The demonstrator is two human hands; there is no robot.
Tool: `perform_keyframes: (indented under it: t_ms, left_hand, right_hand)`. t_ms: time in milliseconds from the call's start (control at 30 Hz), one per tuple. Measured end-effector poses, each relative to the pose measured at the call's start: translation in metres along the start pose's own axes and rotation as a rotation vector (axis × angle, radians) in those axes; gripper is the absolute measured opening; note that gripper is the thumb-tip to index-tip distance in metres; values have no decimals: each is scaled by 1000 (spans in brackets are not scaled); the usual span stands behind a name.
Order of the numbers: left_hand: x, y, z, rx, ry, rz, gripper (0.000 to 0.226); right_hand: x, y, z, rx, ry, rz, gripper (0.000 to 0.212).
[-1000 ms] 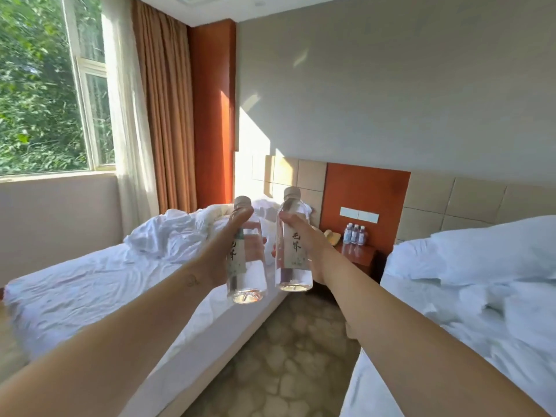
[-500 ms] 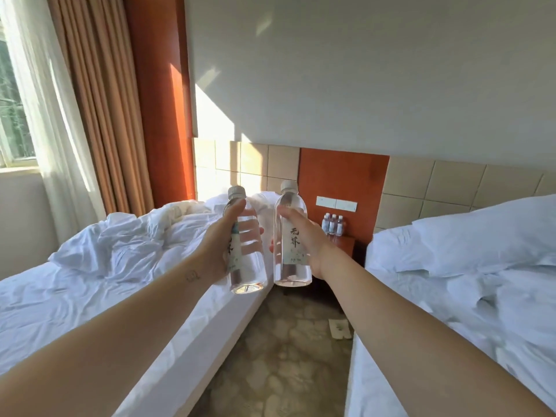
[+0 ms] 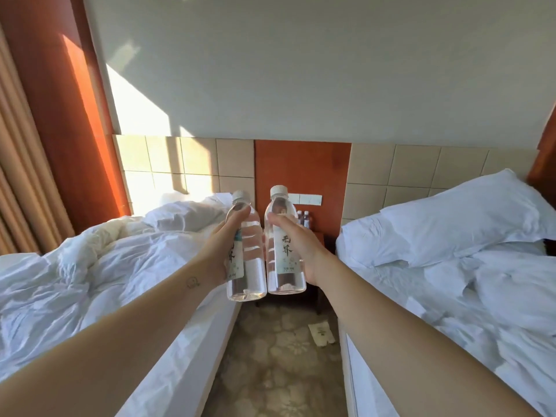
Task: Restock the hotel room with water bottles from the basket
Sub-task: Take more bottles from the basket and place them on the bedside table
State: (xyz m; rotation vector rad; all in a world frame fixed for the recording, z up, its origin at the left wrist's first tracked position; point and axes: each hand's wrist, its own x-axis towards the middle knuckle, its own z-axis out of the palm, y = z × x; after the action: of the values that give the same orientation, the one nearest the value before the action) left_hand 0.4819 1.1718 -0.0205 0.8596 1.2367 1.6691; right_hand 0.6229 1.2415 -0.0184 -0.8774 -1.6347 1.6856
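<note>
My left hand (image 3: 222, 245) grips a clear water bottle (image 3: 249, 266) with a white cap, held upright at arm's length. My right hand (image 3: 296, 239) grips a second clear bottle (image 3: 282, 266) with a white label, upright and almost touching the first. Both are held out over the aisle between two beds. Behind them a few small bottles (image 3: 304, 218) stand on the wooden nightstand (image 3: 319, 236), mostly hidden by my right hand. No basket is in view.
An unmade bed (image 3: 90, 281) with rumpled white sheets lies to the left, another bed with a pillow (image 3: 451, 224) to the right. A narrow patterned carpet aisle (image 3: 279, 356) runs between them, with a slipper (image 3: 322, 332) on it. Curtains hang far left.
The view has swung right and closer to the nightstand; the window has left the view. Both hands still hold their bottles out in front, now nearer together.
</note>
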Motion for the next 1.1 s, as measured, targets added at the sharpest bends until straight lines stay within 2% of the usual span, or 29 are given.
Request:
perform_keyframes:
  t_ms: [167,300,467,600,700,900,1000,1100]
  left_hand:
    - [87,-20,15,-11,-96,-36,43]
    - [157,-34,39,-28,-168,-8,33]
    - [247,-40,76,-7,-198,3,48]
    - [313,-46,103,6,-157,17,64]
    - [360,-57,114,30,-133,10,65]
    - [468,-78,118,57,-125,-7,43]
    - [531,-84,116,80,-133,10,46]
    - [599,-80,116,64,-163,31,49]
  right_hand:
    - [70,9,-41,17,60,22,33]
    - [133,7,-85,11,117,48,49]
    - [210,-7,-145,-70,80,48,52]
    - [271,-13,-184,-84,117,32,68]
    - [312,-10,-204,-73,127,29,67]
    - [405,4,-235,-104,141,41,60]
    - [459,2,-249,-101,143,37,55]
    - [522,-4,-260,-86,163,21,61]
